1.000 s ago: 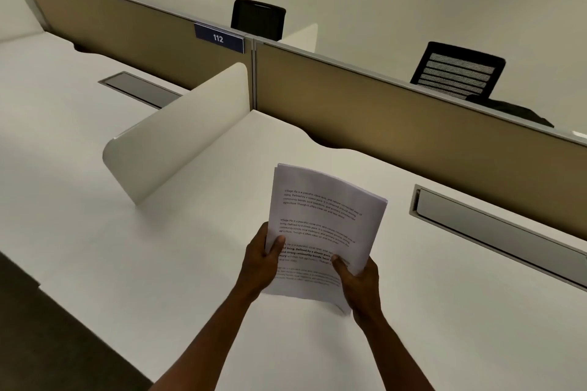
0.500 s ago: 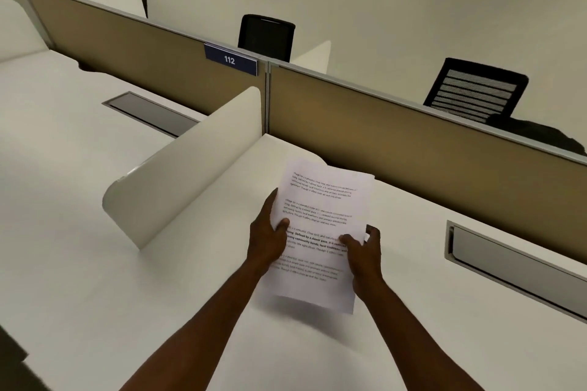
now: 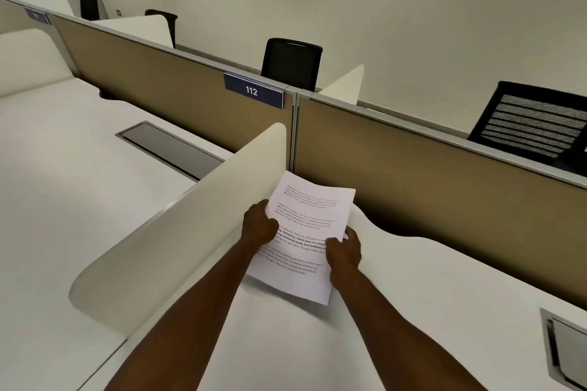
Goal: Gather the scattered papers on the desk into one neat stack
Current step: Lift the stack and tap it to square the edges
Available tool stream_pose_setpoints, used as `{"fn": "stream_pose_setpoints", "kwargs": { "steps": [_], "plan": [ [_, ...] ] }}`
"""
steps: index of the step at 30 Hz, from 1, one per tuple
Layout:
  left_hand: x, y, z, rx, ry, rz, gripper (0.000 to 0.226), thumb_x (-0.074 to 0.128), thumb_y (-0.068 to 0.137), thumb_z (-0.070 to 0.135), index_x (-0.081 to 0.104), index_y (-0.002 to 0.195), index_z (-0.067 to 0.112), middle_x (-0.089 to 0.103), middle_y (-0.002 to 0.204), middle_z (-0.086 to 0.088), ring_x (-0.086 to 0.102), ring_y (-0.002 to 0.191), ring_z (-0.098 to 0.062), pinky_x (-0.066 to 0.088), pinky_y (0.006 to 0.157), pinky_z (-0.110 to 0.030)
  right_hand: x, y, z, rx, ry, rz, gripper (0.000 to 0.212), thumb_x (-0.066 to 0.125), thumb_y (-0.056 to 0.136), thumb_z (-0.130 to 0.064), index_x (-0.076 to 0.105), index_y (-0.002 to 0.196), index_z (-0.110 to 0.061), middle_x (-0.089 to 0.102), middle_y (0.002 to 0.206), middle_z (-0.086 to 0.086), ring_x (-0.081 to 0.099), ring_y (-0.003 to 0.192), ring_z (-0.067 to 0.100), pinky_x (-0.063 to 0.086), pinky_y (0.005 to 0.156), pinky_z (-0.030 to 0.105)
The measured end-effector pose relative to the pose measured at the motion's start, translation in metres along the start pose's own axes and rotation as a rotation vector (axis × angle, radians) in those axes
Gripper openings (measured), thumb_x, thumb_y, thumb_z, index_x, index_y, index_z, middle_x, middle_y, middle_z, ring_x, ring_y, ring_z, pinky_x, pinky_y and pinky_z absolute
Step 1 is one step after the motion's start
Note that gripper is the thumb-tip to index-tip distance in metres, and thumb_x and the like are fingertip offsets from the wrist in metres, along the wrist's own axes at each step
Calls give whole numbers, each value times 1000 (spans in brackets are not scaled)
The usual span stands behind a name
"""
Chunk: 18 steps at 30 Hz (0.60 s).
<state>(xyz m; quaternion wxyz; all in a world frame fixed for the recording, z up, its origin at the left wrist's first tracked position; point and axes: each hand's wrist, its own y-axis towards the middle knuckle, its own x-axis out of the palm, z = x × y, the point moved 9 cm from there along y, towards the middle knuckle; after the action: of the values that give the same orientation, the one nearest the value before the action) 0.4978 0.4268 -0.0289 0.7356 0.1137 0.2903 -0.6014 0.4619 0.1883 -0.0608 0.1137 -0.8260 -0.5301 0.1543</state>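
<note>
A stack of printed white papers (image 3: 309,209) is held above the white desk (image 3: 413,311), tilted with its top edge toward the brown partition. My left hand (image 3: 258,225) grips the stack's left edge, thumb on top. My right hand (image 3: 344,249) grips the right edge lower down, thumb on the text. The sheets look aligned into one bundle. No loose papers show on the desk.
A curved white divider (image 3: 190,232) stands just left of the papers. The brown partition (image 3: 428,187) with a "112" label (image 3: 252,92) runs behind. Cable trays (image 3: 171,146) (image 3: 568,349) are set into the desks. Black chairs (image 3: 292,62) (image 3: 536,124) stand beyond.
Both hands have carried the stack forward and left, toward the corner between divider and partition. My view has tilted upward, showing more wall.
</note>
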Motion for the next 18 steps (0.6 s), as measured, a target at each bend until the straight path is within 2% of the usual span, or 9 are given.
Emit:
{"fn": "stream_pose_setpoints", "kwargs": {
  "steps": [2,5,6,9,12,18],
  "plan": [
    [2,20,-7,6,47,3,40,56,86,5,60,126,8,65,127,-15,62,115,-31,45,83,-31,15,10,9,35,1,1,50,59,88,-6,48,136,-15,61,130,10,61,106,27,53,90,36],
    [4,42,-14,3,148,6,54,61,90,12,49,142,4,55,140,-18,52,129,-33,43,103,-37,31,19,20,67,-8,16,44,58,90,-7,46,131,-12,62,124,11,58,87,20,50,68,25],
    [5,48,-15,8,176,0,55,61,91,15,47,143,3,54,142,-18,51,131,-33,41,106,-37,34,21,20,55,-26,29,42,57,90,-5,48,130,-11,62,124,12,59,88,21,50,68,25],
    [10,63,-14,48,267,-31,51,60,94,25,49,138,3,56,138,-19,53,127,-33,43,102,-37,37,21,17,1,-157,83,47,58,89,-4,50,136,-5,55,131,18,60,110,32,53,90,38],
    [13,70,-16,59,357,-59,54,57,97,32,46,141,3,55,141,-16,53,128,-32,44,102,-37,36,14,18,-12,-289,122,53,59,90,-10,46,141,-1,47,135,20,55,118,35,49,94,38],
    [17,70,-17,69,434,-66,50,53,99,35,48,137,4,56,139,-16,52,127,-33,43,103,-40,35,5,21,-44,-345,87,43,60,89,-18,60,126,3,62,127,19,61,115,33,51,98,38]
  ]
}}
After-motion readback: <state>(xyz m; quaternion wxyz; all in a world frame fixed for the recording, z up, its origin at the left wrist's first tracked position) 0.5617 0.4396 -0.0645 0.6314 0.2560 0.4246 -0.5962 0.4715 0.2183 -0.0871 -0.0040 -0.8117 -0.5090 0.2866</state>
